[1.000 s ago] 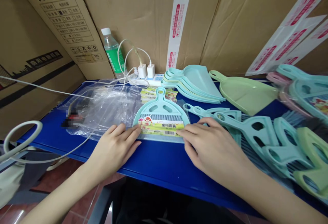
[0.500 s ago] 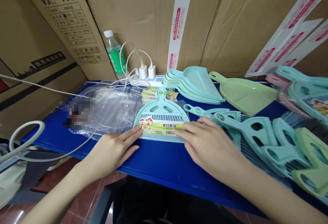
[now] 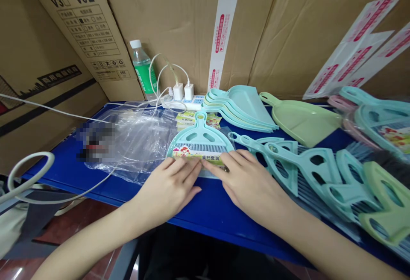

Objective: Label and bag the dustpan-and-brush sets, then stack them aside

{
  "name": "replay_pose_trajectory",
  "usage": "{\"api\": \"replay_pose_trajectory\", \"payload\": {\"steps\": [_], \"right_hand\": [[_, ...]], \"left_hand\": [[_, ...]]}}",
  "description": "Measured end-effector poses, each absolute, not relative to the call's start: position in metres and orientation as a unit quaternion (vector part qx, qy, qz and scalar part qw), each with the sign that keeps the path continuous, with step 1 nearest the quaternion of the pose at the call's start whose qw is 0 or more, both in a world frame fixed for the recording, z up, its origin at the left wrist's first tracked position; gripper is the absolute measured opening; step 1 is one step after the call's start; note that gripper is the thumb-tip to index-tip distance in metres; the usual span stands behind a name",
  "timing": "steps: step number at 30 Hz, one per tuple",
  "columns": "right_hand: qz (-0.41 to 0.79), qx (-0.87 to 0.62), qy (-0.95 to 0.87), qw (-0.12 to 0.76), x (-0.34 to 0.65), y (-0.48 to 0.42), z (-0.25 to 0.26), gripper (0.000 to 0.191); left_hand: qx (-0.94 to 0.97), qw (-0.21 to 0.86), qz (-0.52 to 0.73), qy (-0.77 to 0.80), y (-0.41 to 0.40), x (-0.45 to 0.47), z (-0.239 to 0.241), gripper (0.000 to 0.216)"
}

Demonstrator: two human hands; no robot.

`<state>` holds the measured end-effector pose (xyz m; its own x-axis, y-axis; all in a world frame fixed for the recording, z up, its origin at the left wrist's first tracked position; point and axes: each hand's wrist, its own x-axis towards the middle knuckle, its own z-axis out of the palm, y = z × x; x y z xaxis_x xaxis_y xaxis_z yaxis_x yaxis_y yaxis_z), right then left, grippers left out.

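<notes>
A light-blue dustpan [image 3: 174,143] lies flat on the blue table, its handle pointing away from me. Nested in it is a matching hand brush [image 3: 200,131] with grey bristles. Across the front lies a yellow-green printed label card [image 3: 209,158], partly covered by my fingers. My left hand [image 3: 174,184] rests on the card's left and middle part, fingers stretched out. From the right, my right hand [image 3: 246,179] lies over the card's other end, index finger extended to near the left fingertips. Neither hand grips anything.
Clear plastic bags [image 3: 137,137] lie at left. Stacked dustpans [image 3: 246,104], a green dustpan [image 3: 301,117] and several loose brushes [image 3: 310,164] spread to the right. Behind are label cards [image 3: 184,120], a power strip [image 3: 198,99], a bottle [image 3: 143,70] and cardboard boxes [image 3: 179,10].
My left hand has slid right along the label card, from its left end to the middle. My right hand has shifted slightly left, so the fingertips of both hands now nearly meet.
</notes>
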<state>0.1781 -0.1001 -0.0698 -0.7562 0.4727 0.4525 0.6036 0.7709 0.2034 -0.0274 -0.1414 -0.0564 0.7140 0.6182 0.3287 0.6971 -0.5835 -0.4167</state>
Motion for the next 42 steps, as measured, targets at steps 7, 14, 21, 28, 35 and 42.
{"api": "replay_pose_trajectory", "payload": {"steps": [7,14,21,28,35,42], "right_hand": [[-0.161,-0.293,-0.921,0.201,0.179,-0.098,-0.071,0.034],[-0.173,-0.305,-0.917,0.191,0.185,-0.098,-0.069,0.027],[-0.181,-0.316,-0.913,0.186,0.187,-0.099,-0.063,0.023],[-0.184,-0.336,-0.908,0.169,0.192,-0.098,-0.057,0.021],[-0.195,-0.341,-0.905,0.165,0.194,-0.098,-0.053,0.021],[-0.170,-0.347,-0.910,0.152,0.198,-0.098,-0.054,0.020]], "left_hand": [[-0.888,0.259,-0.049,-0.377,-0.140,-0.024,-0.067,0.042],[-0.880,0.245,-0.025,-0.406,-0.144,-0.037,-0.058,0.036],[-0.870,0.264,-0.015,-0.417,-0.148,-0.050,-0.052,0.032],[-0.865,0.267,-0.012,-0.425,-0.150,-0.062,-0.049,0.036],[-0.866,0.228,-0.018,-0.444,-0.151,-0.069,-0.050,0.035],[-0.876,0.222,-0.041,-0.427,-0.152,-0.068,-0.056,0.047]]}}
